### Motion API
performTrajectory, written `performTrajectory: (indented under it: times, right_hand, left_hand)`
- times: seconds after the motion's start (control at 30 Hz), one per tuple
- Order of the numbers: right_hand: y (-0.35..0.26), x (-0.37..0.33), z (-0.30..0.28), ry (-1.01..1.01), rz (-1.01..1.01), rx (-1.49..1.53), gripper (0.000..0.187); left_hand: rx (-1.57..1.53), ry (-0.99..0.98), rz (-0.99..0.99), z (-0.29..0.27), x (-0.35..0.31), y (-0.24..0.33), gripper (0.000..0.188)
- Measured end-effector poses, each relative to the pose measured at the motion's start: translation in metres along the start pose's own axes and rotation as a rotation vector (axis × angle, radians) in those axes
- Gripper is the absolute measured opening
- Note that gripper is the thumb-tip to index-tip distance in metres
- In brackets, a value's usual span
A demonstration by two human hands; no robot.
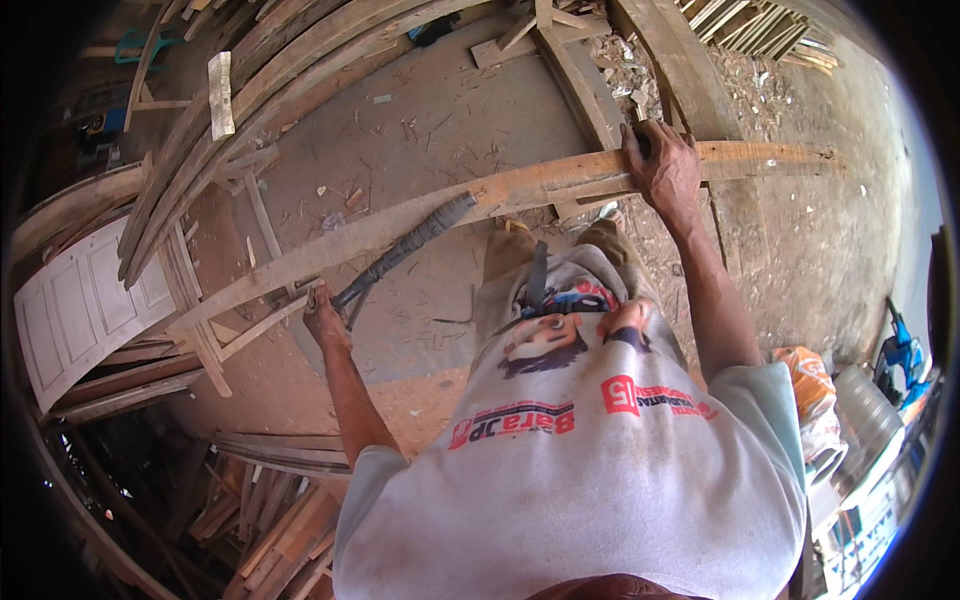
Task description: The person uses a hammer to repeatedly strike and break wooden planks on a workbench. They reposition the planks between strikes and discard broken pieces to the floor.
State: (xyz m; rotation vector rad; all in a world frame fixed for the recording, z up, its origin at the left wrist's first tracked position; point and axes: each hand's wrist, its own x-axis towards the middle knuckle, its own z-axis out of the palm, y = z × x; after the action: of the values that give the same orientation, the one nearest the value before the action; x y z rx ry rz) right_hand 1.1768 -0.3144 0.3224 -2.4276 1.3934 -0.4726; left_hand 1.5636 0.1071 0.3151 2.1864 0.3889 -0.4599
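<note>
A long, slightly curved wooden plank (540, 185) runs from the lower left to the right in front of me. My right hand (665, 175) grips it right of the middle, its fingers bent over the far edge. A long dark tool wrapped in black (415, 243) slants across the plank's near edge; its exact kind does not show. At its lower end my left hand (328, 318) is closed around it, with the fingers partly hidden. A narrow wooden strip (262, 328) lies close beside that hand.
Stacked long boards (300, 60) curve along the far left. A white panelled door (95, 290) leans at the left, above a pile of offcuts (285, 540). Wooden beams (575, 85) stand beyond the plank. Shavings litter the floor (370, 150). Bags (805, 385) and a clear container (862, 420) are at the right.
</note>
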Motion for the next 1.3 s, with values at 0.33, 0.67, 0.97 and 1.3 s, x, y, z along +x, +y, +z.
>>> performTrajectory:
  times: [0.33,0.67,0.97,1.3]
  right_hand:
    - [-0.001,0.001,0.0,0.013,-0.013,-0.014,0.027]
    - [0.0,0.002,0.0,0.014,-0.017,0.001,0.027]
    - [-0.002,0.002,-0.001,0.004,-0.007,-0.011,0.028]
    - [-0.003,0.003,-0.003,0.007,-0.015,0.004,0.027]
  left_hand:
    - [0.027,0.026,-0.026,0.002,0.011,-0.007,0.043]
    - [0.013,0.049,-0.021,0.008,0.001,0.003,0.048]
    - [0.003,0.042,-0.013,0.005,0.005,-0.001,0.051]
    - [-0.028,0.057,-0.001,0.008,0.003,-0.002,0.046]
